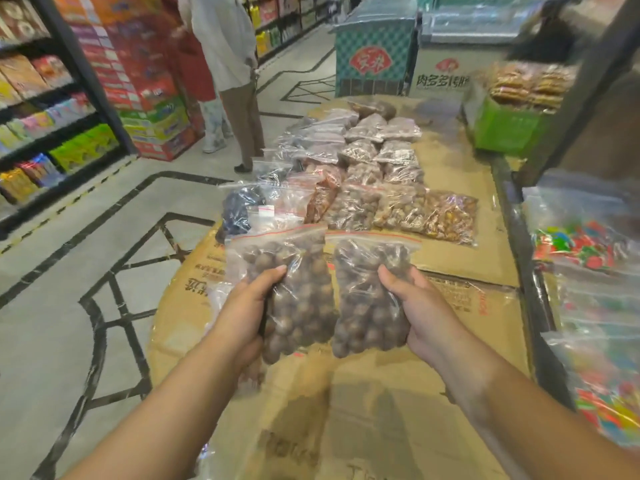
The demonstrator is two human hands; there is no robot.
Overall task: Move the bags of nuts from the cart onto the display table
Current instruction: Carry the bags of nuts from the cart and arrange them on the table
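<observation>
left hand [247, 306] clasps left bag [299, 289] | right hand [422, 306] clasps right bag [369, 299] | grip fingers hidden beneath

Head camera looks forward and down, close above the display table [381, 410].

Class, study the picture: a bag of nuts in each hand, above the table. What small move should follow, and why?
Probably lower the left bag and right bag onto the bare cardboard in front of the nearest row. The left hand and right hand grip them above that free strip.
</observation>
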